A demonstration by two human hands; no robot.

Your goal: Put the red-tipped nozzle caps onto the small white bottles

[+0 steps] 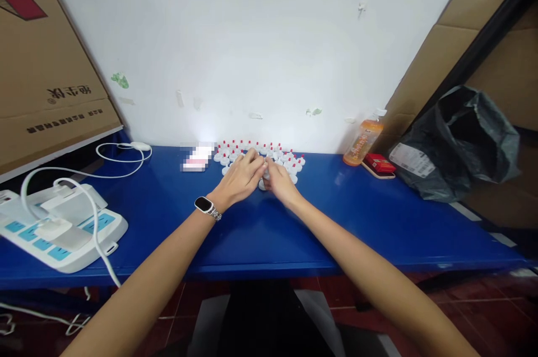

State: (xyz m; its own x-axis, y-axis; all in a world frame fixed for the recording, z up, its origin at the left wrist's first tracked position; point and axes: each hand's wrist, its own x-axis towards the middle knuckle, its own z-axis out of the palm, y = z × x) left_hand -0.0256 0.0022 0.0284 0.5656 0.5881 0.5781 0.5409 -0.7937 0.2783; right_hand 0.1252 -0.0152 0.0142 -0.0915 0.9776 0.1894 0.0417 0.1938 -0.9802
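Observation:
Many small white nozzle caps [222, 157], a lot of them with red tips, stand close together on the blue table near the wall. My left hand [244, 173] and my right hand [281, 180] meet in front of and partly over the group. Between their fingertips a white nozzle cap [266, 161] shows in part. The fingers of my left hand are pinched at its top, while my right hand's fingers curl around its side. Most of this cap is hidden by the fingers. Other white caps show just beside and below the right hand.
On the blue table [260, 233], a white power strip [84, 253] with cables lies at left. An orange bottle [365, 138], a red box [378, 163] on a phone and a grey plastic bag [445, 177] are at right. Cardboard [54, 60] leans at left.

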